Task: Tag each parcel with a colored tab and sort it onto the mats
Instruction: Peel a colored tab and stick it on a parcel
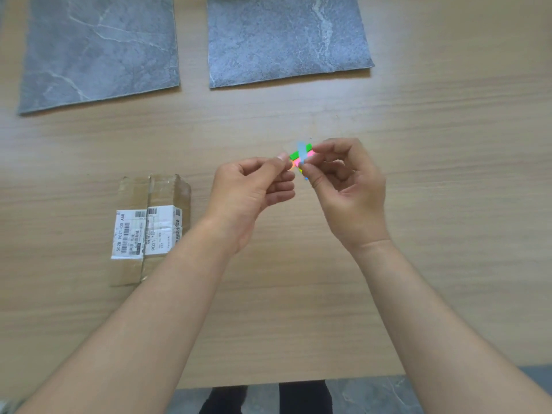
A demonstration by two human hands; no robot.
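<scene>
Above the middle of the wooden table my left hand (254, 186) pinches a small pad of colored tabs (298, 155), with green, pink and orange strips showing. My right hand (343, 180) pinches a pale blue tab (302, 155) that stands crosswise over the pad. A brown cardboard parcel (150, 228) with white shipping labels lies on the table to the left of my left forearm. Two grey marble-patterned mats lie at the far side: the left mat (98, 52) and the right mat (283, 40). Both mats are bare.
The wooden table (448, 174) stretches to the right of my hands. Its near edge runs along the bottom, with a dark floor and the person's legs (304, 397) below it.
</scene>
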